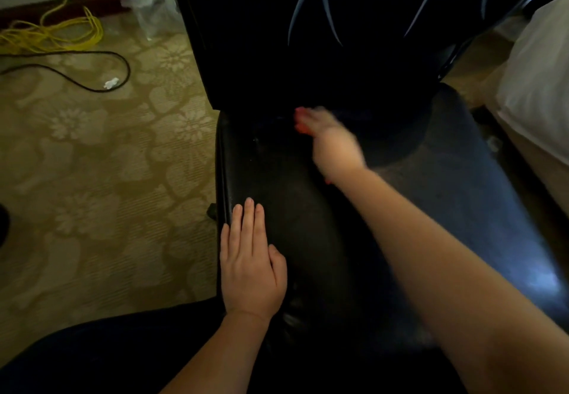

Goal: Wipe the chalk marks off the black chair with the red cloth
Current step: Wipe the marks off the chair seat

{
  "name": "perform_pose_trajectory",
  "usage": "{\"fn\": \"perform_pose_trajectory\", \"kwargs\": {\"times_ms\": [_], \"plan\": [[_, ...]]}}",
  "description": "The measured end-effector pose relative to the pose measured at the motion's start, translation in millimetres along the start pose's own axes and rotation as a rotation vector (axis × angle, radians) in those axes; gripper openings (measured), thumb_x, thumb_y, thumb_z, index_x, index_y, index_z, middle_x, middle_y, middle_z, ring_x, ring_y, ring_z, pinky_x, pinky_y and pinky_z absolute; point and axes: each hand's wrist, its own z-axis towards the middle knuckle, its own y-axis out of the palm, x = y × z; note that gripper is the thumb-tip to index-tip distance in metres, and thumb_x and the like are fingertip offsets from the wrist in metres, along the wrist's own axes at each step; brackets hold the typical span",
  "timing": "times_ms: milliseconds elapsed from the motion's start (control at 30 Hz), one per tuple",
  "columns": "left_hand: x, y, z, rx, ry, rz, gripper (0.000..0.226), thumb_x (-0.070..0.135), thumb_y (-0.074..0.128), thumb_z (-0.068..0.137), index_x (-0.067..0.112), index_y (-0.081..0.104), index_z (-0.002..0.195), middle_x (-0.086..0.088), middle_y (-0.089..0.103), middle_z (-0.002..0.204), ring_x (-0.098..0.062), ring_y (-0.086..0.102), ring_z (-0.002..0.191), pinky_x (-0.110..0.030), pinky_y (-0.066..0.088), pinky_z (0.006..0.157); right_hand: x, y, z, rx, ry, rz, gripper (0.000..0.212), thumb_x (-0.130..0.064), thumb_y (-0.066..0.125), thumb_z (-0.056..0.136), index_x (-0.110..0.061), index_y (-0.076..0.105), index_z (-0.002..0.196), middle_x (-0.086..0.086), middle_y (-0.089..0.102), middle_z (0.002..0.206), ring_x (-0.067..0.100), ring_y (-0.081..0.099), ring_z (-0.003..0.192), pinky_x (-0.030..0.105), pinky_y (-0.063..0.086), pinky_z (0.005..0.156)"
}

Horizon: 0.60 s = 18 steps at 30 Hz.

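On the seat of the black chair [462,193], near its front left edge, the person's left hand [251,267] lies flat with the fingers straight and close together, holding nothing, just pressing down. Farther back, where the seat meets the chair back, the right hand [332,144] is a blur. The red cloth [300,121] is under it. Only small red bits peek out by the fingertips and by the wrist. The hand is too blurry, so I cannot tell if the fingers curl round the cloth or press it flat. Pale chalk marks [298,14] run in long thin lines high up on the chair back, well above the cloth. I think the cloth is light and soft and would squash and fold easily, so it is best bunched up in the palm, with a wad under the fingers for rubbing. The chair looks smooth and a bit shiny, so the cloth should slide on it. Beside the chair is flowery carpet [92,162] with a yellow cable [61,36] and a black cable [127,67] lying on it.
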Motion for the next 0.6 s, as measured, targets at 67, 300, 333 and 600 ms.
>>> {"fn": "perform_pose_trajectory", "kwargs": {"times_ms": [67, 300, 333, 600], "plan": [[0.0, -0.4, 1.4, -0.002, 0.002, 0.0, 0.061, 0.024, 0.029, 0.093, 0.004, 0.034, 0.15, -0.008, 0.029, 0.16, -0.023, 0.02, 0.15, -0.04, 0.011, 0.123, 47.5, -26.4, 1.4, 0.144, 0.286, -0.002, 0.066, 0.015, 0.05, 0.08, -0.011, 0.053, 0.14, 0.006, 0.041, 0.154, 0.023, 0.03, 0.146, 0.026, 0.021, 0.12], [-3.7, -0.7, 5.5, 0.008, 0.025, 0.003, 0.061, 0.022, 0.032, 0.092, 0.002, 0.038, 0.149, -0.01, 0.032, 0.158, -0.024, 0.022, 0.149, -0.04, 0.012, 0.123, 30.9, -14.1, 18.4, 0.295, 0.48, -0.004, 0.046, 0.0, 0.045, 0.093, -0.012, 0.059, 0.135, 0.0, 0.046, 0.15, 0.014, 0.038, 0.141, 0.02, 0.024, 0.113], [-3.3, -0.7, 5.5, 0.01, 0.027, 0.0, 0.061, 0.022, 0.032, 0.091, 0.002, 0.038, 0.148, -0.01, 0.032, 0.158, -0.024, 0.023, 0.149, -0.04, 0.013, 0.122, 8.5, 1.5, 23.2, 0.237, 0.383, 0.019, 0.046, 0.0, 0.045, 0.092, -0.012, 0.06, 0.134, 0.0, 0.047, 0.149, 0.014, 0.038, 0.141, 0.019, 0.023, 0.113], [-1.7, 1.1, 3.0, 0.013, 0.019, -0.012, 0.062, 0.022, 0.032, 0.09, 0.003, 0.037, 0.149, -0.009, 0.032, 0.159, -0.023, 0.023, 0.149, -0.041, 0.014, 0.122, -69.0, 42.9, 32.3, -0.139, -0.207, 0.089, 0.054, 0.001, 0.046, 0.098, -0.018, 0.044, 0.148, 0.0, 0.038, 0.156, 0.015, 0.026, 0.147, 0.032, 0.019, 0.122]]}}
